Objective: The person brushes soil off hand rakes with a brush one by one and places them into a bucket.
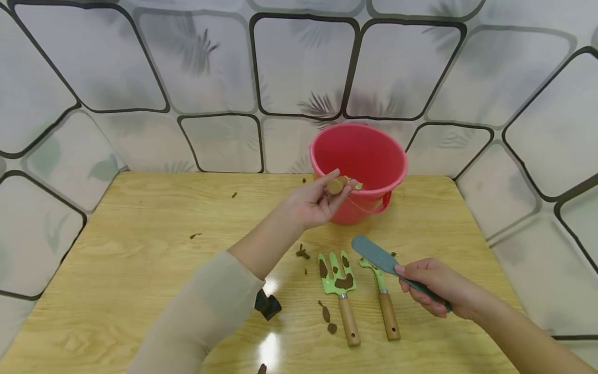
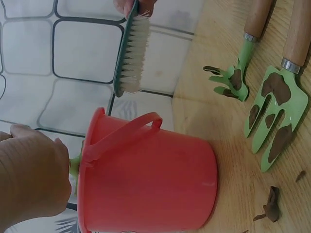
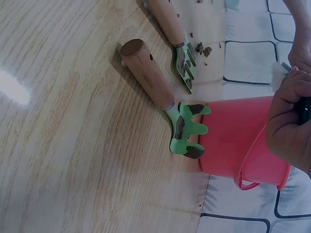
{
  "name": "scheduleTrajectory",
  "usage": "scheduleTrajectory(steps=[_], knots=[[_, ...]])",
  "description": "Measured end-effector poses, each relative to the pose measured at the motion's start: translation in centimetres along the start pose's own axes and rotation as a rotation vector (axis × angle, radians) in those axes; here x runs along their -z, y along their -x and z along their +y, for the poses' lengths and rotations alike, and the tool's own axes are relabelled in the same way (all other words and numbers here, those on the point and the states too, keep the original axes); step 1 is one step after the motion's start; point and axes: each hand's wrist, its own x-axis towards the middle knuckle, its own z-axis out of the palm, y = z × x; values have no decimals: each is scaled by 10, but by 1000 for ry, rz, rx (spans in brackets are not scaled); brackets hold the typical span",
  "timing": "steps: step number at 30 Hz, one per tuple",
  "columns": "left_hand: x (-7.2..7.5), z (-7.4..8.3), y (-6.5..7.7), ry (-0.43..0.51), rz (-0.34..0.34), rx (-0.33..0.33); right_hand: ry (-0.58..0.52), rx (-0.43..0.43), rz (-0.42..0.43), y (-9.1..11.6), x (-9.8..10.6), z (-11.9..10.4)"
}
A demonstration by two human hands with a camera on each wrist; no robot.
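My left hand [image 1: 321, 205] gripped one green tool by its wooden handle [image 1: 335, 186], the tool's green part at the rim of one red bucket [image 2: 150, 184]. My right hand [image 1: 435, 288] gripped one brush [image 1: 376, 254] by its handle, bristles facing down, above the desk [image 1: 140, 259]. Two further wooden-handled tools lay side by side before the bucket: one three-tined fork [image 1: 343, 296] and one three-pronged rake [image 1: 384, 298], both brown-patched. Several brown scraps [image 1: 325, 314], too small to count surely, lay scattered about.
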Motion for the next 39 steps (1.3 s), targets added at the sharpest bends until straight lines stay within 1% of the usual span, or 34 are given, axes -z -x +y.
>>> scheduleTrajectory(steps=[3,6,9,13,17,21,24,28,31,35,39], knots=[[-1,-3,-3,-4,15,-7,-2,-2,7,0,1,2],[-3,-7,-2,32,35,-23,-2,-4,8,0,1,4],[-6,-11,0,46,19,-27,3,-2,8,-1,2,4],[-8,-17,5,17,4,-4,10,2,10,-2,3,4],[-2,-21,10,-45,-3,7,17,7,20,-2,4,3],[15,-22,12,-172,1,-19,16,8,28,-2,4,4],[33,-22,15,-276,31,-21,11,2,31,-2,4,6],[55,-22,20,-406,53,22,16,-1,43,-3,6,9],[69,-25,23,-471,65,54,29,0,57,-3,9,10],[89,-28,23,-535,92,83,31,-1,71,-3,14,12],[112,-33,19,-658,104,105,26,-11,91,-4,18,15]])
